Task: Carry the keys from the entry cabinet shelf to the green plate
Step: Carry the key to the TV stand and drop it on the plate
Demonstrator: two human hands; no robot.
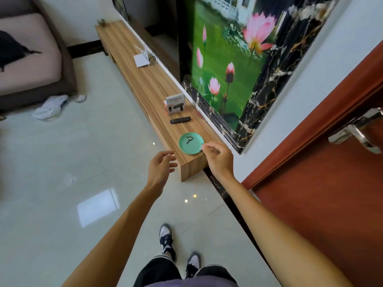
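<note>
Keys are lying in the green plate, toward its far-left side, so that bit looks done to me. The plate sits at the near end of the wood worktop, just nearer than the remote. The right hand hangs over the plate's right rim, fingers curled and pinching a small dark thing. It's probably another key, but it's too tiny to tell. The left hand hovers off the worktop's left edge, fingers loose and holding nothing, I'd guess for balance.
</note>
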